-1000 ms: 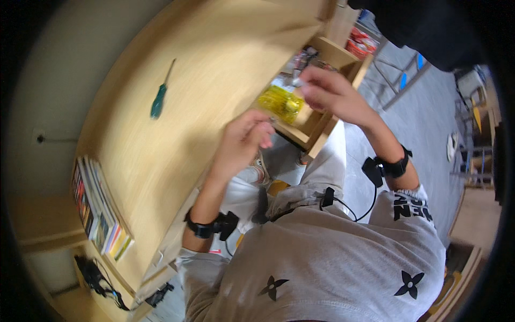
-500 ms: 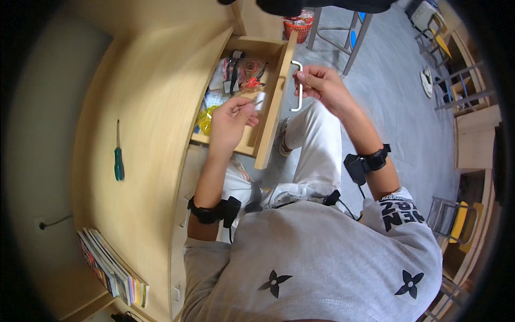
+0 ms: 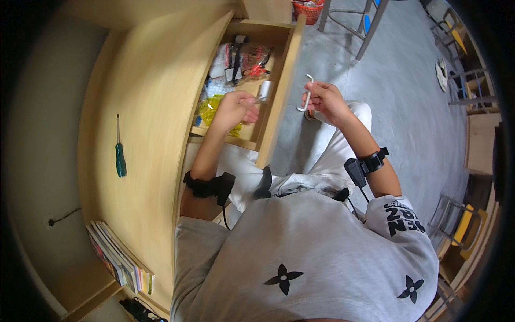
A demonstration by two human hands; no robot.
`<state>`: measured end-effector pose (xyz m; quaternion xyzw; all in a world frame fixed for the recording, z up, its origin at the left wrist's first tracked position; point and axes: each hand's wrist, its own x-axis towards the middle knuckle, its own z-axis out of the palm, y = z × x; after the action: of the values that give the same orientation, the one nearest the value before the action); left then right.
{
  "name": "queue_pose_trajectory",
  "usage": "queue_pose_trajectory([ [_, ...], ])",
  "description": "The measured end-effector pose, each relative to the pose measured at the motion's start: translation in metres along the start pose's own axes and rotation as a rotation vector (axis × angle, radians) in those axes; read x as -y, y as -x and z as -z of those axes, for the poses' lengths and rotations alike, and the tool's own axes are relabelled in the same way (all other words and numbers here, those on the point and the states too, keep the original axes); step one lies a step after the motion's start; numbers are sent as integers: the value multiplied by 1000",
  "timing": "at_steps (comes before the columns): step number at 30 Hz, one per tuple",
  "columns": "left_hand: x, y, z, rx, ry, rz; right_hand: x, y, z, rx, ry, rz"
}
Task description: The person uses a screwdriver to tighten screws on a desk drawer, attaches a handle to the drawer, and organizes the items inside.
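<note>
My right hand [image 3: 324, 101] pinches a white bow-shaped drawer handle [image 3: 307, 95] between thumb and fingers. The handle is off to the right of the pulled-out wooden drawer [image 3: 280, 86], apart from its front board. Over the drawer's open inside, my left hand [image 3: 237, 109] has its fingers drawn together. A short metallic-looking bit shows by its fingertips, beside a small white cylinder [image 3: 265, 89]; whether the fingers hold either is unclear. Under and beyond this hand lie a yellow bag [image 3: 213, 106], clear plastic packets [image 3: 252, 56] and a black strap-like thing [image 3: 236, 63].
A screwdriver [image 3: 119, 155] with a green grip lies on the wooden desk top [image 3: 155, 134]. Books [image 3: 120, 257] stand at the desk's near left. On the floor are a red basket [image 3: 307, 11], a metal-legged stool [image 3: 370, 32] and white shoes [image 3: 441, 75].
My right hand has moved the handle away from the drawer front and turned it slightly. The left hand stays over the drawer. My head view has shifted a little, and my right leg is farther right.
</note>
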<state>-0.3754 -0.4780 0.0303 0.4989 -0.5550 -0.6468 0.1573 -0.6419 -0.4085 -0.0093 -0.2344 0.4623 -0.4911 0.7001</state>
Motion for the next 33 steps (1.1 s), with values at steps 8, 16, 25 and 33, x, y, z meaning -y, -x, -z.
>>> queue_pose_trajectory([
  [8,11,-3,2,30,-37,-153,-1,3,-6,-48,82,-14],
  [16,-3,3,2,1,96,-362,74,33,-74,16,574,258],
  [25,-16,10,4,-11,547,-487,116,-28,-156,396,1552,723],
  [33,23,-6,-9,-42,104,-342,134,-88,-154,538,2166,581],
])
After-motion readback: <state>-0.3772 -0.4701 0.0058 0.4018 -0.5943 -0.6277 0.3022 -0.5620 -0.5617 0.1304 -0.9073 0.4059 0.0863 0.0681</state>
